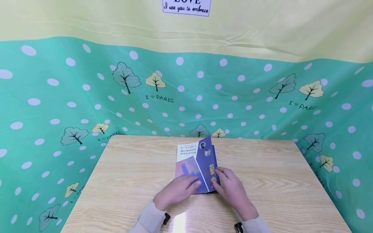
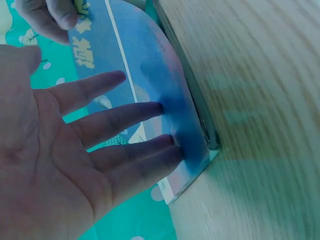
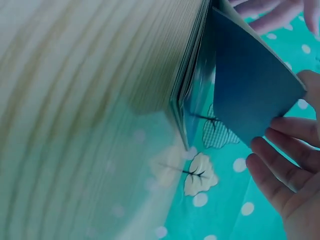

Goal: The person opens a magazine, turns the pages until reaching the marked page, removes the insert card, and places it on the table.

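A paperback book (image 1: 189, 152) with a white, pink and blue cover and yellow lettering lies on the wooden table. Its blue right-hand part is tilted up off the pages, and the dark blue inner side of the cover (image 3: 250, 80) shows in the right wrist view. My right hand (image 1: 231, 187) pinches the raised edge of this cover between thumb and fingers. With fingers spread and nearly straight, my left hand (image 1: 178, 191) rests on the lower left part of the cover; in the left wrist view its fingertips (image 2: 167, 142) touch the printed front (image 2: 150, 55).
The light wooden table (image 1: 276, 181) extends to both sides of the book. Behind and beside it hangs a green and yellow cloth (image 1: 201, 84) with white dots and trees. Dark wrist straps (image 1: 166, 218) show at both sleeves.
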Available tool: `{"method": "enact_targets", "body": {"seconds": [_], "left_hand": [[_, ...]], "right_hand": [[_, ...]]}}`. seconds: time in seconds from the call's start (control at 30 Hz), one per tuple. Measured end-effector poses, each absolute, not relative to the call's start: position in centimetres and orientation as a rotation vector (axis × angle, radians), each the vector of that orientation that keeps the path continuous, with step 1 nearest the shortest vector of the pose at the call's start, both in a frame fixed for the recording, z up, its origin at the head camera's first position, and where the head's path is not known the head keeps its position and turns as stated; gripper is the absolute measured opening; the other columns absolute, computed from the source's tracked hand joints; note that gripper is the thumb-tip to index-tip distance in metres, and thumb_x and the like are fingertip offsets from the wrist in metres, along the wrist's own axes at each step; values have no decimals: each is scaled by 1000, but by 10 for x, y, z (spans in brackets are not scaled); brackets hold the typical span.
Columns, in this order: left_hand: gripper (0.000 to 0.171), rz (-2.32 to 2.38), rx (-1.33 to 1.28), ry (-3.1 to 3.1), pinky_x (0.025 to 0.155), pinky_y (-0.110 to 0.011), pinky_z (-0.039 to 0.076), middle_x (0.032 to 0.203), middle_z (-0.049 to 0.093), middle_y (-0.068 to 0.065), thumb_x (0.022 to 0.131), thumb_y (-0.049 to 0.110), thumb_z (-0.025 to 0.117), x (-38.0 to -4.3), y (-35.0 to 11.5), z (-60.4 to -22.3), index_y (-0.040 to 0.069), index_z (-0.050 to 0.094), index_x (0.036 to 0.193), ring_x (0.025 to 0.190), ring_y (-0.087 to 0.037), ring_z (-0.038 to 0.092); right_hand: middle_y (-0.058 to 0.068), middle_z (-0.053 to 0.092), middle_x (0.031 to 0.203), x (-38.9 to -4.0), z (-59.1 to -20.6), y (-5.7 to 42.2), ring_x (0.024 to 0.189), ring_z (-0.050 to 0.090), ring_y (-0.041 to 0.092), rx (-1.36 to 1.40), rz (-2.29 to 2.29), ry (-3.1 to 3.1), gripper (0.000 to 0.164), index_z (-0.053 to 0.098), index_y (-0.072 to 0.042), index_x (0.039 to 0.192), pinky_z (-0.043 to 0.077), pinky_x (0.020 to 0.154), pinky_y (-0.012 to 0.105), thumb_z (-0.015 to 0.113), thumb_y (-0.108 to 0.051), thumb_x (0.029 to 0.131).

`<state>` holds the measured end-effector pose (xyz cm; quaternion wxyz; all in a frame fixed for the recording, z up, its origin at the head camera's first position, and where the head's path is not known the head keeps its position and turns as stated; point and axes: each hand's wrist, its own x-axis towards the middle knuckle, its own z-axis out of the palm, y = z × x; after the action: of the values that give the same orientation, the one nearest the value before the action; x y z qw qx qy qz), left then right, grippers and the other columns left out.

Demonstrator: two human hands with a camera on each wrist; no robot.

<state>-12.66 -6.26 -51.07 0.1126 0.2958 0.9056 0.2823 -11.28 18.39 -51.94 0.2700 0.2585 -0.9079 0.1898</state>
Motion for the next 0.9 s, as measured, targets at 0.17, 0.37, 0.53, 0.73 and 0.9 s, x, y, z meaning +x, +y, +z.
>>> {"method": "enact_targets", "body": {"seconds": [0.17, 0.37, 0.53, 0.73, 0.9], "left_hand": [[65, 952, 820, 2619, 101, -41, 50, 127, 66, -4, 106, 56, 23, -132, -60, -509, 13, 61, 137, 117, -21, 62], [70, 977, 792, 2553, 101, -39, 50, 131, 64, -5, 106, 59, 19, -137, -55, -504, 12, 58, 141, 119, -22, 61], [70, 940, 779, 2519, 93, -37, 54, 124, 68, -5, 105, 60, 22, -142, -53, -500, 10, 58, 140, 109, -19, 65], [47, 967, 804, 2520, 70, -29, 54, 88, 67, 1, 108, 45, 34, -145, -59, -500, 11, 66, 119, 74, -8, 61], [34, 1086, 816, 2518, 54, -23, 45, 62, 44, 8, 108, 31, 41, -144, -68, -503, 18, 53, 79, 55, -6, 46]], "right_hand": [[17, 67, 116, -114, -519, 176, 102, 65, 31, 762, 502, -2371, 45, 69, 6, 118, 58, 86, 43, 66, -34, 97], [16, 66, 118, -115, -519, 167, 100, 65, 29, 808, 541, -2335, 45, 65, 0, 130, 58, 86, 42, 45, -33, 107], [14, 64, 122, -115, -520, 163, 101, 64, 28, 831, 578, -2362, 38, 62, -7, 136, 58, 84, 41, 43, -22, 106], [15, 63, 124, -114, -521, 162, 103, 63, 26, 828, 610, -2434, 43, 62, -15, 138, 58, 81, 41, 57, -10, 95], [13, 63, 124, -113, -523, 164, 107, 62, 26, 820, 645, -2447, 38, 62, -12, 137, 58, 85, 40, 59, -18, 99]]}}
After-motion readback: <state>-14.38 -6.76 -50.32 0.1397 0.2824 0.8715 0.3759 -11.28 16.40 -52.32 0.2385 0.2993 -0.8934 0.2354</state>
